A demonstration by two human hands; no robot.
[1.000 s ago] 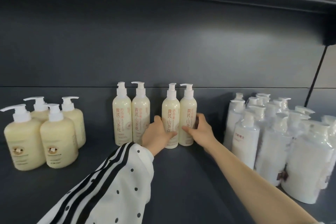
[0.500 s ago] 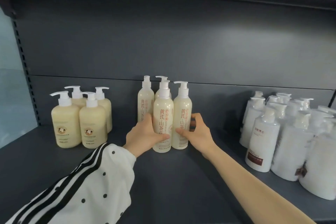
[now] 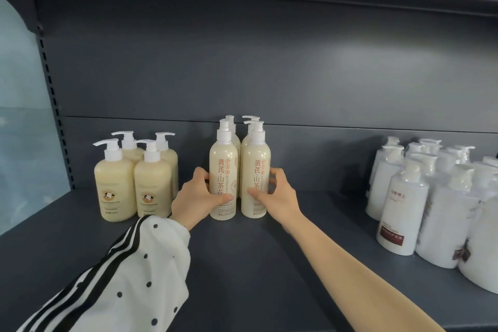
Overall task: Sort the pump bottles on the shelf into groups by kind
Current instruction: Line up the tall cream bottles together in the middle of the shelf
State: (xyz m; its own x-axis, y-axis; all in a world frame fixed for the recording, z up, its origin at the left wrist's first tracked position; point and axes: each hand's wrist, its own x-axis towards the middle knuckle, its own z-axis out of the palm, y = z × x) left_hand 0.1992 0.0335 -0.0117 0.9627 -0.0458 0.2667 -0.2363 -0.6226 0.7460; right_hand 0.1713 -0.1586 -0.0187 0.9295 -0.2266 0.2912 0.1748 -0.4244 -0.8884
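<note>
Centrally on the shelf, the left hand curls its fingers round the left tall bottle and the right hand round the right tall bottle, between squat bottles and white bottles; pushing low and evenly should avoid toppling.

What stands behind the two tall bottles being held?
Two more tall cream bottles: only their white pumps and slivers of shoulder show. Their bodies and labels are covered by the front pair.
</note>
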